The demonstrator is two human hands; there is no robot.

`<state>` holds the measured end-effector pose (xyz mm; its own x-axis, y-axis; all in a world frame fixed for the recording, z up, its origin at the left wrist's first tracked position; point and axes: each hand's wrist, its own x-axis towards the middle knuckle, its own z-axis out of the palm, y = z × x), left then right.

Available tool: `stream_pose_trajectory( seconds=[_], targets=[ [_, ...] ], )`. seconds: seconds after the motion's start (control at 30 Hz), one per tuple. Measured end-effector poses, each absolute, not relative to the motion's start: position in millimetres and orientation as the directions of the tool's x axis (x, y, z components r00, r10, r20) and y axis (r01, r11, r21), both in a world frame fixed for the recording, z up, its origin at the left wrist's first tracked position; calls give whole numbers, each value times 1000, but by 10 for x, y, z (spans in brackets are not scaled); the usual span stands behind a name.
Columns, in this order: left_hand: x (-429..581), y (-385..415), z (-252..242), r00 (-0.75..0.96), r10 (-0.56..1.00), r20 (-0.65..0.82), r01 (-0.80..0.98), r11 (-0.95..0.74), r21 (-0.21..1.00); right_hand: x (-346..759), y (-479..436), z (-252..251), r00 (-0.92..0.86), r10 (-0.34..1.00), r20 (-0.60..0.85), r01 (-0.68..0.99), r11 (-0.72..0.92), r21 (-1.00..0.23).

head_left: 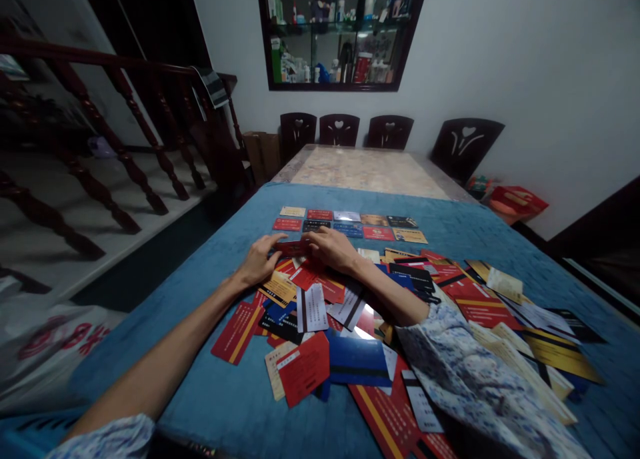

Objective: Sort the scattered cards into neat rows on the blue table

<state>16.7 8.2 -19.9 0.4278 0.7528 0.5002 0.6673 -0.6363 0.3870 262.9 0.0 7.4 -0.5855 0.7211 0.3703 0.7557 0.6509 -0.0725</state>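
My left hand (259, 260) and my right hand (334, 247) meet at the far edge of a loose pile of plastic cards (400, 326) on a blue cloth (220, 379). Both pinch the ends of one red card (293, 248), holding it flat just above the cloth. Beyond it lie two neat rows of cards (350, 224), side by side. The pile holds red, blue, black, white and yellow cards, overlapping at all angles under my forearms.
The blue cloth covers the near part of a long table; its far end shows a bare marbled top (365, 169). Dark wooden chairs (390, 131) stand at the far end and right. A stair railing (125, 119) runs on the left. A wall cabinet (340, 32) holds bottles.
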Motion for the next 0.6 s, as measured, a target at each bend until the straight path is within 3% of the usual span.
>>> stream_pose_trajectory(
  seconds=[0.6],
  targets=[
    [128,81,-260,359,784,505,719,-578,386,2550,-57,56,-590,744,315,775,631,-40]
  ],
)
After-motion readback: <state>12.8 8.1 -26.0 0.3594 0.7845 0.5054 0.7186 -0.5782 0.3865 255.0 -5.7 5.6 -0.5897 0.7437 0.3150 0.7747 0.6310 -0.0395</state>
